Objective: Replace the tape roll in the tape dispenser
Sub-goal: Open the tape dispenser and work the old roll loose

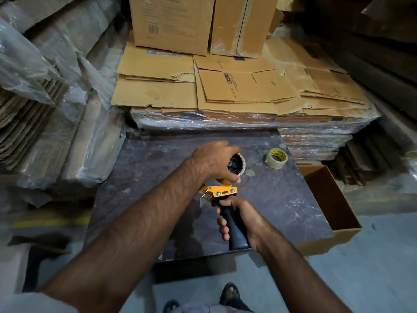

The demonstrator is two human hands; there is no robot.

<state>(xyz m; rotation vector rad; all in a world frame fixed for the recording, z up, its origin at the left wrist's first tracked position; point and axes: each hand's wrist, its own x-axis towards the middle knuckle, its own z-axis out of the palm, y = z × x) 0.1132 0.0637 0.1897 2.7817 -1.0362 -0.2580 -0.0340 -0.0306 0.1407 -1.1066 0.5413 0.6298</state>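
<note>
Stacked flattened cartons and wrapped pallets surround a dark marbled counter (140,168). Right hand (242,219): grip closed fully around the black handle of the yellow tape dispenser (222,192), held above the counter. Left hand (214,162): grip curled over the spent roll (237,166) seated on the dispenser's hub, fingers wrapped on its rim. Judged step: pulling the used core off. Recommended practice: keep the handle steady, draw the core straight off along the hub axis, and keep fingers clear of the cutter at the left end. Replacement tape roll (276,157) lies flat on the counter, apart to the right, near an open cardboard box (334,199).
</note>
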